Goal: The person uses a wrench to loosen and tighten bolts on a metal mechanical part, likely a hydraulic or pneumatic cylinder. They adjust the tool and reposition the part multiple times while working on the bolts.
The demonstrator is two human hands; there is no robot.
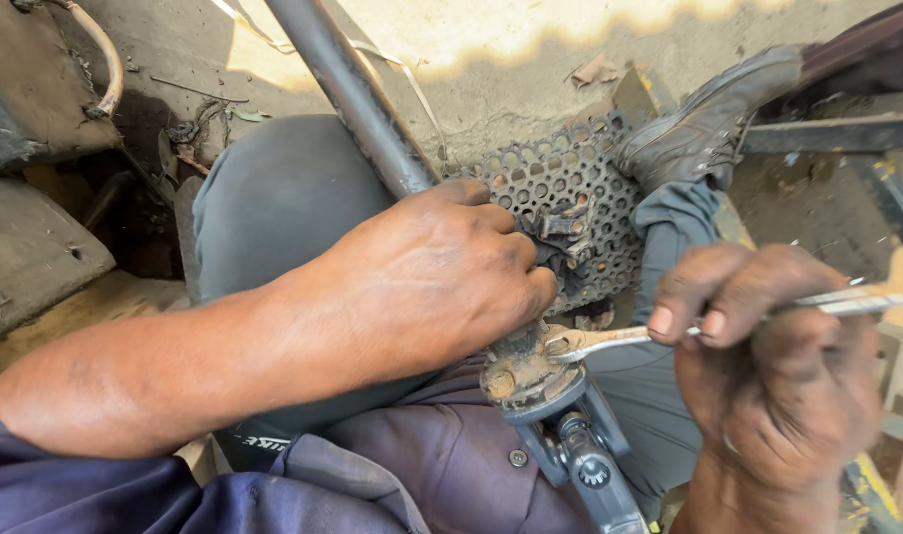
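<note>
Left hand (427,282) gripping metal tube (358,94), right hand (768,366) holding wrench (620,339) on rusty fitting (521,371)

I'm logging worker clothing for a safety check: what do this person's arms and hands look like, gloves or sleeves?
No gloves: left hand and right hand are bare and smudged with dark grime. The forearms are uncovered; a dark blue-purple sleeve ends above the left elbow. No watch or rings show.

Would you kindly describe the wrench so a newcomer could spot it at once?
Start at the long grey tube running down the middle, gripped by the left hand. At its rusty lower fitting, a slim spanner reaches rightward into the right hand. It is the only bright, shiny silver piece there.
</note>
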